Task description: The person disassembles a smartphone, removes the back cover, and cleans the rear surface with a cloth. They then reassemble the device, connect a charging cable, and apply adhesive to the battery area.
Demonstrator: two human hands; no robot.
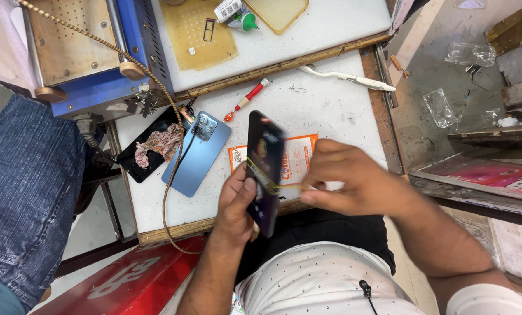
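My left hand [236,205] grips a dark phone [264,157] upright on its edge above the near side of the white worktop [331,108]. A yellow rubber band [272,183] runs across the phone's middle. My right hand [345,181] pinches the free end of that band just right of the phone and pulls it sideways. Under the phone lies an orange and white packet [299,150].
A blue phone back [196,153] and a black phone with a crumpled cloth [156,144] lie at left. A red-handled screwdriver [248,99], white tool [348,77], blue machine [91,52] and braided cable [168,175] are farther off. Another person's jeans leg [27,186] is at far left.
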